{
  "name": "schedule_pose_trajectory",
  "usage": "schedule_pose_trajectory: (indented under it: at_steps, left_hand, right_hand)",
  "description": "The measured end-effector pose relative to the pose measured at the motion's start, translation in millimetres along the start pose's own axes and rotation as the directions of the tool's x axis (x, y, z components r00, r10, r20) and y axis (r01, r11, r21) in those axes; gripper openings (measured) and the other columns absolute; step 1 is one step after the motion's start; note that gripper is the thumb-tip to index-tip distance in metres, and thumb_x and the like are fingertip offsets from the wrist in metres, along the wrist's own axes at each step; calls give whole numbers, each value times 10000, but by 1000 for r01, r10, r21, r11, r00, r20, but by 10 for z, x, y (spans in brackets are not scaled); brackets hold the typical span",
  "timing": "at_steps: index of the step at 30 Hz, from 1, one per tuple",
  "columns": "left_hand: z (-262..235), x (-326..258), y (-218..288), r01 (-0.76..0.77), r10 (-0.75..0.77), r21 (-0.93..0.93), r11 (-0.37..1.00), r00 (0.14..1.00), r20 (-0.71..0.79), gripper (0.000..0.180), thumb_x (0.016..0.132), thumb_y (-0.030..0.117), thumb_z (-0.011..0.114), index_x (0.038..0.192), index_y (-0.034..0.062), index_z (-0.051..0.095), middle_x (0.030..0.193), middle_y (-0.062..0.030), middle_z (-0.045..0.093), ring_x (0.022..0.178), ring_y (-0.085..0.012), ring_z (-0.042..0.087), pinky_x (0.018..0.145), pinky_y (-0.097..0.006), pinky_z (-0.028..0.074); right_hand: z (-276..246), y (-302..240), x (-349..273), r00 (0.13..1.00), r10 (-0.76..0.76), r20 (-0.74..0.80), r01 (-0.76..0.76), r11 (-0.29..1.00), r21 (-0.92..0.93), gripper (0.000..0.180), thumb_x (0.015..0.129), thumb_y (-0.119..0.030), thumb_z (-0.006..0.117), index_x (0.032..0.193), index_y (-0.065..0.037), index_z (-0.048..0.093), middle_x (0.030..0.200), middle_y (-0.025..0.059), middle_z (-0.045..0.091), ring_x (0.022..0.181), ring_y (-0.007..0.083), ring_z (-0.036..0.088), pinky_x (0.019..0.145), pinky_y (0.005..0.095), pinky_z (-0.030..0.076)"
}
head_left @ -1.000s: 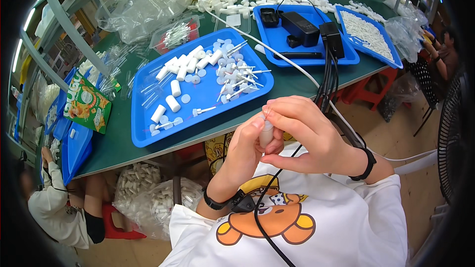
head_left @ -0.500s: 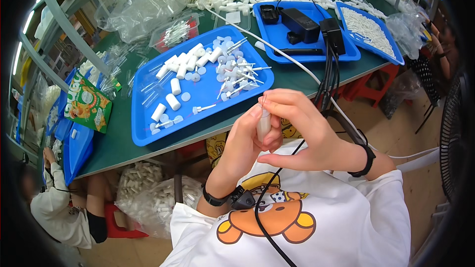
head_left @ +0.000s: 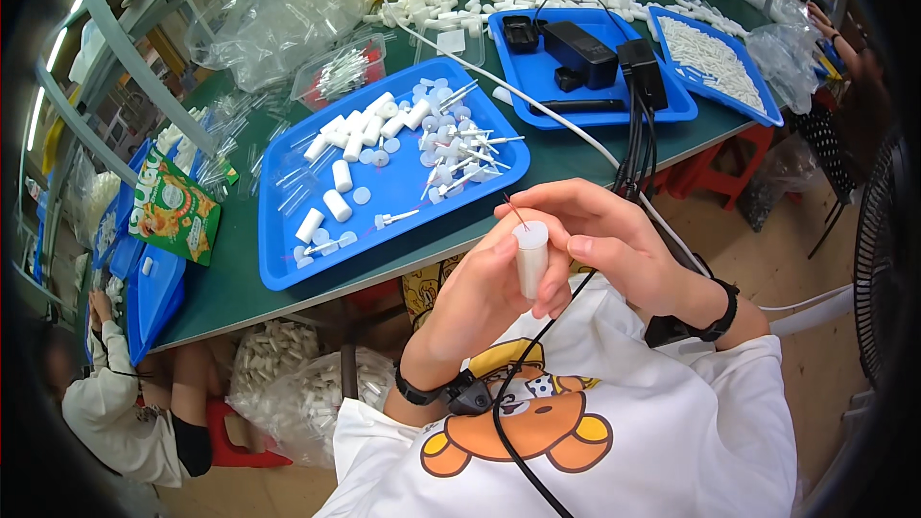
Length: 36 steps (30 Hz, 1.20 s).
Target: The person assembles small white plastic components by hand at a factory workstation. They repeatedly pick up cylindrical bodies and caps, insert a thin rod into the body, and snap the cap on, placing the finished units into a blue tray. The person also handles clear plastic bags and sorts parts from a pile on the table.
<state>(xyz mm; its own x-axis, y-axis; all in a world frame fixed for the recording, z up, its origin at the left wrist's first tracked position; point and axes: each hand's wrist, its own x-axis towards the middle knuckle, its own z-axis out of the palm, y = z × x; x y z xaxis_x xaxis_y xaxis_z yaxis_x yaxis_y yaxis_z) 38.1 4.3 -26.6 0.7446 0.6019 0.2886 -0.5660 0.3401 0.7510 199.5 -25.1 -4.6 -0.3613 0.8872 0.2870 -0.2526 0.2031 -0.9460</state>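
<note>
My left hand [head_left: 468,293] grips a small white cylinder [head_left: 532,269] upright between thumb and fingers, in front of my chest. A pale round disc caps its top, and thin dark reddish wires [head_left: 519,215] stick up from the middle. My right hand [head_left: 625,251] is cupped beside it, fingers stretched over the far side and thumb apart from them, near the cylinder's rim. Whether its fingertips touch the wires I cannot tell. Beyond my hands lies a blue tray [head_left: 280,267] with white cylinders [head_left: 338,204], translucent discs [head_left: 362,196] and thin white stemmed pieces [head_left: 460,158].
A second blue tray [head_left: 676,115] holds black devices and cables. Farther right, another blue tray [head_left: 770,113] is full of small white pieces. A green and orange snack bag [head_left: 177,206] stands at the left. A black fan [head_left: 878,259] is on the right; a co-worker's arm [head_left: 115,355] shows at left.
My right fingers have come away from the cylinder's top and spread. The cylinder now sits slightly lower and more exposed, with its disc and wires showing.
</note>
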Motion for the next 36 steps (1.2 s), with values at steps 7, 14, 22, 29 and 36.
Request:
schedule_pose_trajectory:
  at_steps: [7,14,22,29,36]
  left_hand:
    - [-5,8,-38,41,-41,10,999,999,35,505,944,356,249,1134,-60,463,621,6,399,527,-101,400,529,-254,362]
    - [48,23,-61,79,-77,138,987,997,-16,515,931,384,304,1045,-63,533,524,20,321,453,-89,342,441,-235,319]
    - [22,39,-82,112,-97,168,979,991,-93,442,923,343,334,1010,-35,545,517,31,290,433,-69,295,425,-228,308]
    - [-66,53,-64,32,-35,-52,998,998,-54,403,922,312,350,1021,-26,546,520,54,273,423,-45,280,403,-206,293]
    - [-176,83,-95,33,17,-380,925,992,126,341,957,342,359,959,23,479,542,9,352,416,-59,302,422,-225,324]
  right_hand:
    - [24,-3,-10,995,99,6,-99,995,25,370,894,-145,462,1222,25,435,1167,122,543,865,133,614,724,261,518]
    - [67,217,-6,990,140,34,-143,983,115,367,840,-161,450,1153,22,507,1091,104,587,743,89,612,622,210,512]
    - [173,249,-39,961,233,-147,-202,959,198,341,846,-173,453,1113,22,536,859,82,617,650,86,594,517,205,493]
    - [133,213,-5,956,291,29,-284,897,339,448,898,-281,430,1249,-3,422,954,93,576,822,159,610,681,263,508]
    - [131,202,15,979,188,-78,-158,943,293,523,916,-381,344,1285,-10,358,1183,118,485,1008,188,549,820,310,471]
